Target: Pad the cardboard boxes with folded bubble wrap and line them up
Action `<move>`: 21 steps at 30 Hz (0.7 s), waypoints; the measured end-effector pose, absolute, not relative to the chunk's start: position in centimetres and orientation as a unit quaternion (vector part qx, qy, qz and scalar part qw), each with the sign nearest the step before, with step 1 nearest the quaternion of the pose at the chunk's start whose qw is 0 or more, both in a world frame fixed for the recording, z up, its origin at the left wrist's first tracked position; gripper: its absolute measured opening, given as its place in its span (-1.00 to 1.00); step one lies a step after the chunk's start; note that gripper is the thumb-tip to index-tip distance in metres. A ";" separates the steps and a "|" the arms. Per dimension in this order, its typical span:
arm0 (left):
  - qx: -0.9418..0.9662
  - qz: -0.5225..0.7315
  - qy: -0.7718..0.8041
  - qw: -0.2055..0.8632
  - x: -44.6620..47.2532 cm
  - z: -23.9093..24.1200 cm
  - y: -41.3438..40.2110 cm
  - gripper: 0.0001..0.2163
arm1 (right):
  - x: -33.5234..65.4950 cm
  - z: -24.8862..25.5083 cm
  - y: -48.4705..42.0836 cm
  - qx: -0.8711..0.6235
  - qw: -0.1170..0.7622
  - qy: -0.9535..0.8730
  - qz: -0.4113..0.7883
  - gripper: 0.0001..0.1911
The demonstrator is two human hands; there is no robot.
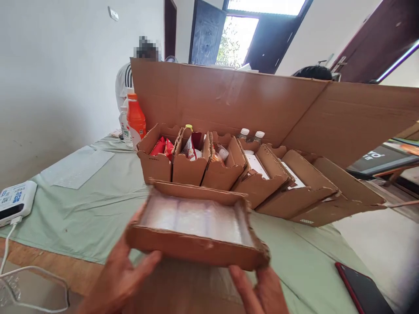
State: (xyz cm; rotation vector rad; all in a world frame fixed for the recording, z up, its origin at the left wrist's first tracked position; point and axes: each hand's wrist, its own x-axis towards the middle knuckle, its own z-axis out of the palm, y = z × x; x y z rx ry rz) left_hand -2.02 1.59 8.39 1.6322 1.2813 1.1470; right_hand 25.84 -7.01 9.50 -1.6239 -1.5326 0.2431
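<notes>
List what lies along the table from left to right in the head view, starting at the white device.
White device with cable → orange-capped drink bottle → cardboard tray held in the left hand and right hand → red-edged phone.

Cardboard trays – seven: one held [196, 226], six in row [229, 170]. Phones – one [362, 290]. Orange bottles – one [135, 118].
</notes>
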 end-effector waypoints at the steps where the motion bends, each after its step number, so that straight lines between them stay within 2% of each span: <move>1: 0.621 0.452 0.530 0.359 -3.1 8.8 1.7 -0.31 | 24.8 9.9 -6.2 -0.638 0.436 -0.623 0.122 -0.36; 4: 0.621 0.442 0.564 0.318 -3.9 10.7 3.8 -0.37 | 23.2 11.5 -2.2 -0.601 0.468 -0.622 0.182 -0.33; 8: 0.645 0.497 0.476 0.334 -0.1 11.4 5.8 -0.28 | 25.4 11.5 0.2 -0.610 0.510 -0.583 0.169 -0.35; 12: 0.634 0.514 0.458 0.353 1.4 9.2 4.0 -0.25 | 26.7 9.7 -1.0 -0.636 0.490 -0.568 0.182 -0.42; 15: 0.574 0.541 0.518 0.330 -1.0 8.0 1.9 -0.26 | 24.3 8.9 0.3 -0.588 0.480 -0.606 0.238 -0.38; 21: 0.422 0.603 0.632 0.242 -7.2 8.5 -0.1 -0.25 | 14.5 10.6 10.8 -0.423 0.404 -0.741 0.329 -0.28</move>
